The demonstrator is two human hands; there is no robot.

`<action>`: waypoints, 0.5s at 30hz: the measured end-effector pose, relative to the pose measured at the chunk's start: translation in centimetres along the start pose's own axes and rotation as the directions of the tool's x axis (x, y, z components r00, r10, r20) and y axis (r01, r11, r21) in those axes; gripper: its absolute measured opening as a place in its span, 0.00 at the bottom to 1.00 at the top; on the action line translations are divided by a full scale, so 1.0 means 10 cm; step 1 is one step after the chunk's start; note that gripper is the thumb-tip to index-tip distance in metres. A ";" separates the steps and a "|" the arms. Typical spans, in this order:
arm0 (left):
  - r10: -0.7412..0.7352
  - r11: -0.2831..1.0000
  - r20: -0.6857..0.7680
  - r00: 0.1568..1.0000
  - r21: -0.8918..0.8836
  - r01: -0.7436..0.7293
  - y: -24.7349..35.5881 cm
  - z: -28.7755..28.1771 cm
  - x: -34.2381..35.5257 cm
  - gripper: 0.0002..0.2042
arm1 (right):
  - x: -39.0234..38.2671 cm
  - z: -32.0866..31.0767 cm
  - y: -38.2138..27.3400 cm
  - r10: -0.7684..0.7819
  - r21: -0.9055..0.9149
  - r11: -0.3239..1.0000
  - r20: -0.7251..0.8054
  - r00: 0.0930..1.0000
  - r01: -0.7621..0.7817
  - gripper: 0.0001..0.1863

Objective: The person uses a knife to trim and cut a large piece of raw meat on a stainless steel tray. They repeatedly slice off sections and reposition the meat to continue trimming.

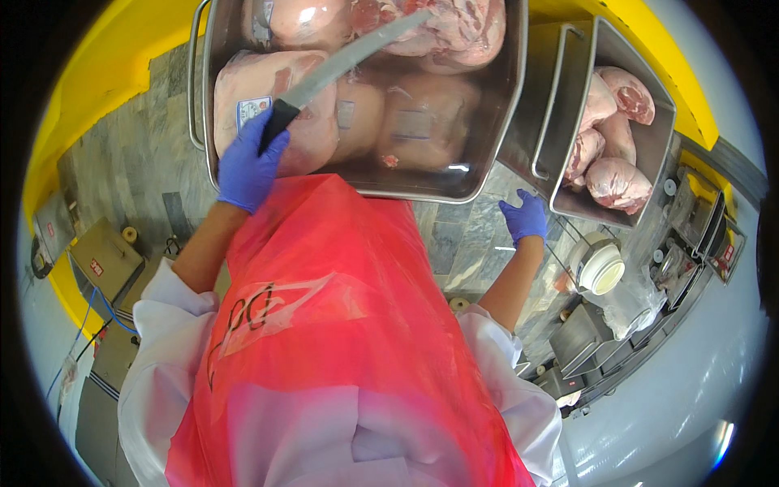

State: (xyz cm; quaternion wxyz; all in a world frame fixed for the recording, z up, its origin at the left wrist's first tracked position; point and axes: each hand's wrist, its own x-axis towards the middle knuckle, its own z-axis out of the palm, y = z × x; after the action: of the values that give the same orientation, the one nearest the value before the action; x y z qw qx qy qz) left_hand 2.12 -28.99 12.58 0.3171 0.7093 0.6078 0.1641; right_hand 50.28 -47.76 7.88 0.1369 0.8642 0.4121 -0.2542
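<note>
Left grip (250,169) holds a knife (337,71), its handle (278,122) partly hidden; right grip (526,217) loosely spread; I see the tub (438,196) ahead cut off.

At your ten o'clock, your blue-gloved left hand (250,170) grips a black-handled knife with a long steel blade (324,77), its tip pointing toward two o'clock. The blade passes over a large pink labelled cut of meat (304,134) in a deep rectangular metal bin (499,114) at twelve o'clock, among other big cuts. Toward three o'clock, your blue-gloved right hand (527,217) is empty, fingers apart, near a second handled metal bin (565,97) of red-and-white meat at two o'clock. Your translucent red plastic apron (349,276) fills six o'clock.
</note>
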 end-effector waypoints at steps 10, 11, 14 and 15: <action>-0.088 0.890 0.148 0.985 0.455 0.011 0.14 -0.81 1.29 0.24 | 0.79 -0.95 -2.01 -0.192 0.462 0.780 -0.466 0.864 0.423 0.29; -0.121 0.877 0.168 0.978 0.480 0.026 0.20 -0.82 1.42 0.23 | 0.90 -0.99 -2.21 -0.239 0.456 0.710 -0.561 0.793 0.536 0.28; 0.051 0.853 0.206 0.977 0.500 -0.149 0.67 -0.86 1.67 0.16 | 1.29 -0.97 -2.78 -0.221 0.352 0.588 -0.796 0.564 0.728 0.19; 0.062 0.840 0.242 0.968 0.511 -0.181 0.75 -0.87 1.73 0.16 | 1.33 -1.00 -3.04 -0.190 0.334 0.586 -0.829 0.526 0.738 0.17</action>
State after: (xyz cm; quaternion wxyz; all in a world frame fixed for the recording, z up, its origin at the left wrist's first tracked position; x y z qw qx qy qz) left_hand 5.99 -10.51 21.31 0.1624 0.8198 0.5448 -0.0679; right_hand 36.87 -15.84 8.04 -0.4282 0.7192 0.5450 -0.0495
